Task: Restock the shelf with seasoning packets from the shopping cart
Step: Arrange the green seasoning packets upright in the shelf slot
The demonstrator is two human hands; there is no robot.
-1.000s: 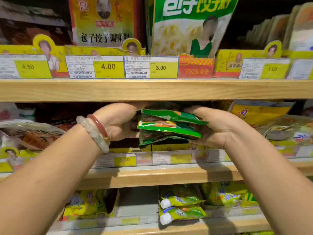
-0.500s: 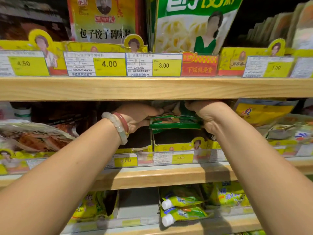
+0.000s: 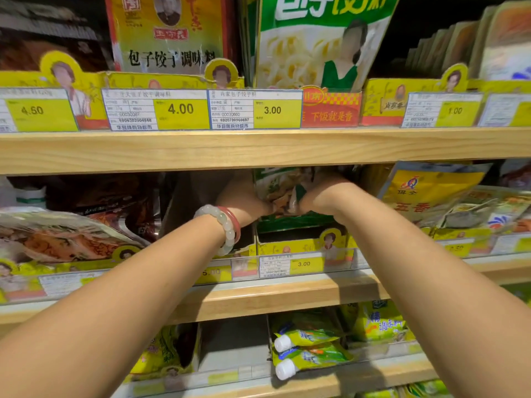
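I see both hands reaching under the upper shelf board: the left hand and right hand each have a grip on the green seasoning packets, fingers hidden behind them. Just below that board, over the yellow display box, the packets look light, floppy and slick, so holding their side edges seems best.

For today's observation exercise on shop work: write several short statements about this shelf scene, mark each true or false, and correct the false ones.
1. Both hands reach into the middle wooden shelf. True.
2. The left hand wears a pale bead bracelet at the wrist. True.
3. The right hand hangs idle beside the shelf. False: it grips the green seasoning packets.
4. The yellow price tag under the packets reads 4.00. False: it reads 3.00.
5. White-capped green pouches lie on the top shelf. False: they lie on the bottom one.
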